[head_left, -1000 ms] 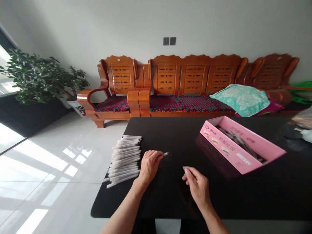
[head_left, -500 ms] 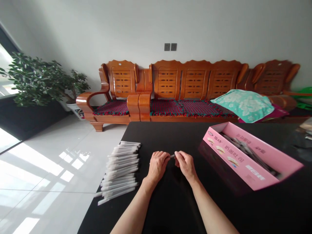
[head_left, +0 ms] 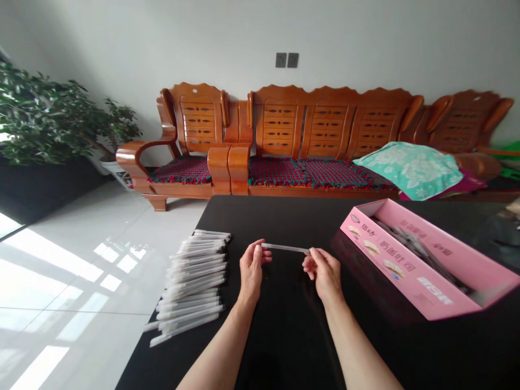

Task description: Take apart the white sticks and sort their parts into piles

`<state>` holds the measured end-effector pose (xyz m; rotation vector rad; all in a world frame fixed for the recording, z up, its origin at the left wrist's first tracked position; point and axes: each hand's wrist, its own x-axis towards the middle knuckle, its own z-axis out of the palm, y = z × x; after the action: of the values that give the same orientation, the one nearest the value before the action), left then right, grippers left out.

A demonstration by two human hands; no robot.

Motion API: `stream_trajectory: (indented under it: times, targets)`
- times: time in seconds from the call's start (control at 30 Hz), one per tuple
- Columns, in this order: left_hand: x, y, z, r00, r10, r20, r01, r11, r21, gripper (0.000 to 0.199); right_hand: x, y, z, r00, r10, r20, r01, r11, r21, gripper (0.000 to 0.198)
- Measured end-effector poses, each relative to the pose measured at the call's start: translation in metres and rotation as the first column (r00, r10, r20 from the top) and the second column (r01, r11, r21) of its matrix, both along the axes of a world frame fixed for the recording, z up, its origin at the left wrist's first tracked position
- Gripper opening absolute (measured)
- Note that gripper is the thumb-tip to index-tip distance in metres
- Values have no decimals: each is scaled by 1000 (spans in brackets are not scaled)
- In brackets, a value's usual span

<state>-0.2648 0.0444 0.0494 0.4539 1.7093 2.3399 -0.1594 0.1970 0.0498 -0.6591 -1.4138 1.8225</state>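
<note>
A slim, translucent white pen (head_left: pixel 285 247) is stretched between my two hands, nearly level above the black table (head_left: pixel 280 330). Its left end is pinched between the thumb and fingers of my left hand (head_left: pixel 251 269). My right hand (head_left: pixel 327 272) grips the other end with thumb and forefinger, the remaining fingers curled below. To the left of my hands lies a pile of similar whitish pens (head_left: pixel 195 279), side by side, with dark ends pointing right. Over on the right stands an open pink box (head_left: pixel 400 265) holding several dark, slender pieces (head_left: pixel 424 254), whose kind I cannot make out.
Behind the table runs a wooden sofa (head_left: pixel 280 122) with red-green woven covers and a turquoise cushion (head_left: pixel 414 168). A potted plant (head_left: pixel 60 122) stands at the left. The table's left edge drops to a tiled floor (head_left: pixel 93 303). Something dark sits at the far right.
My hands have moved apart, and the pen, mostly hidden between them before, now shows along its length. The camera view has shifted slightly.
</note>
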Motion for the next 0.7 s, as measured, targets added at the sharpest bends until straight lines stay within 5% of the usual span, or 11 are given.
stream_trajectory:
  times: [0.17, 0.7]
  targets:
    - [3, -2, 4, 988, -72, 135, 49, 985, 163, 40, 1, -7, -1, 1000, 26, 9, -26, 1000, 0, 35]
    - [-2, -6, 6, 957, -99, 271, 25, 964, 265, 40, 3, -14, 0, 989, 136, 50, -141, 984, 112, 34]
